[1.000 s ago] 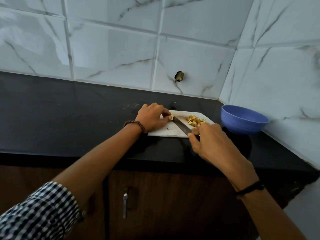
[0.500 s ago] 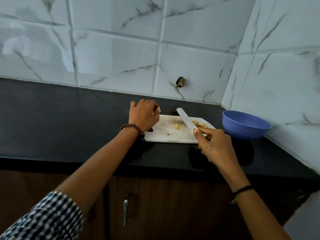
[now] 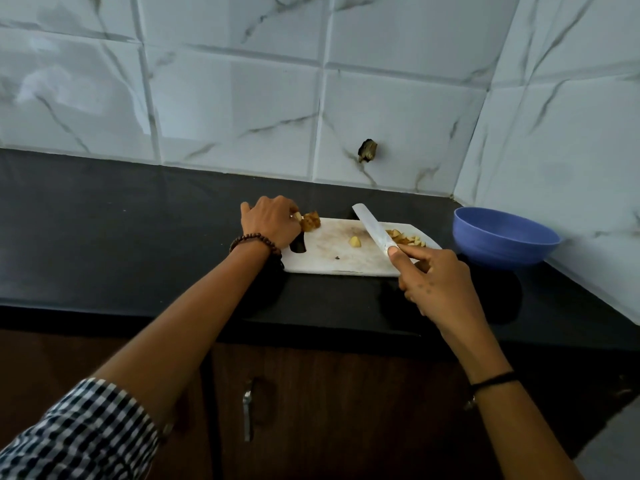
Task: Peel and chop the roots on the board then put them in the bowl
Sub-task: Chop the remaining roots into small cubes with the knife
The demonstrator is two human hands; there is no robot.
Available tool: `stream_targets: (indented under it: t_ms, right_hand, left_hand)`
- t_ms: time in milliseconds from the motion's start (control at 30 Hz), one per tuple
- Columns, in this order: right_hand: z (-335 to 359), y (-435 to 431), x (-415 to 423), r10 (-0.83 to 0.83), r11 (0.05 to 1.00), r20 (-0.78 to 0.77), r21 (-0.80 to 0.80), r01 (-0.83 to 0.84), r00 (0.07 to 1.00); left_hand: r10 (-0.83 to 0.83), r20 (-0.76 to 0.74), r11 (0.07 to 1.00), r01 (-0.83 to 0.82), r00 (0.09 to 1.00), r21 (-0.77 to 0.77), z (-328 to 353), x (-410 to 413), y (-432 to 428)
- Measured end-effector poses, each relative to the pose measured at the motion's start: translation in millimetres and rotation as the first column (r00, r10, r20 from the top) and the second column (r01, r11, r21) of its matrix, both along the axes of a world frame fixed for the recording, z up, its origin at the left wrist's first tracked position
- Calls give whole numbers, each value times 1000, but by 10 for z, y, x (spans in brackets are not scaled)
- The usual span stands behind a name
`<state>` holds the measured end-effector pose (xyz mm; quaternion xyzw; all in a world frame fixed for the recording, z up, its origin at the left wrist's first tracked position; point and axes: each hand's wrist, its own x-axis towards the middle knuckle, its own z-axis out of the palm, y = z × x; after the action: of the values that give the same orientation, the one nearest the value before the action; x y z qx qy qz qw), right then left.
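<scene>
We are working at the black desk (image 3: 138,237), where the white board (image 3: 329,252) is lying toward the right corner. The blue bowl (image 3: 502,242) is standing just right of the board. Our right hand (image 3: 436,282) is gripping the knife (image 3: 375,232) at the board's near right edge, with the blade angling up and away to the left. Our left hand (image 3: 273,225) is pinching a brownish root piece (image 3: 310,221) at the board's far left corner. A pile of chopped pieces (image 3: 405,237) is lying just right of the blade, close to the right hand. One small piece (image 3: 354,241) is lying between the hands.
</scene>
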<state>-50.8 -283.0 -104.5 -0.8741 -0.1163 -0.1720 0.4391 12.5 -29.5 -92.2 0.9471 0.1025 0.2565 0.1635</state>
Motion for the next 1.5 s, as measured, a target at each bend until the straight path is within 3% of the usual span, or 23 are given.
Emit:
stream_targets:
  t_ms: [233, 533, 667, 767, 833, 967, 1167, 1333, 1500]
  right_hand:
    - [-51, -13, 46, -21, 1000, 1, -10, 21, 1000]
    - [-3, 2, -21, -24, 1000, -5, -1, 24, 1000]
    - [16, 12, -51, -12, 1000, -1, -4, 12, 1000]
    - [16, 3, -54, -13, 1000, -3, 3, 13, 1000]
    - [15, -7, -46, -10, 1000, -7, 10, 10, 1000]
    - [1, -14, -19, -12, 1000, -12, 17, 12, 1000]
    - [-29, -15, 20, -10, 1000, -20, 29, 10, 1000]
    - [-41, -15, 5, 5, 999, -7, 44, -5, 1000]
    - [-43, -5, -1, 1, 1000, -5, 31, -1, 1000]
  left_hand:
    - [-7, -10, 998, 7, 1000, -57, -52, 44, 21]
    - [-6, 164, 1000, 6, 987, 0, -24, 29, -9]
    - [-302, 266, 953, 296, 915, 66, 22, -20, -151]
    - [-526, 171, 847, 495, 833, 193, -2, -33, -257]
    - [-575, 85, 810, 552, 814, 199, -13, -33, -303]
    - [-605, -20, 783, 600, 796, 164, -20, -25, -333]
    - [-628, -1, 775, 625, 779, 89, 16, -38, -330]
    - [-703, 12, 707, 701, 711, -96, 37, -95, -326]
    - [-680, 37, 710, 671, 732, -213, 43, -110, -319]
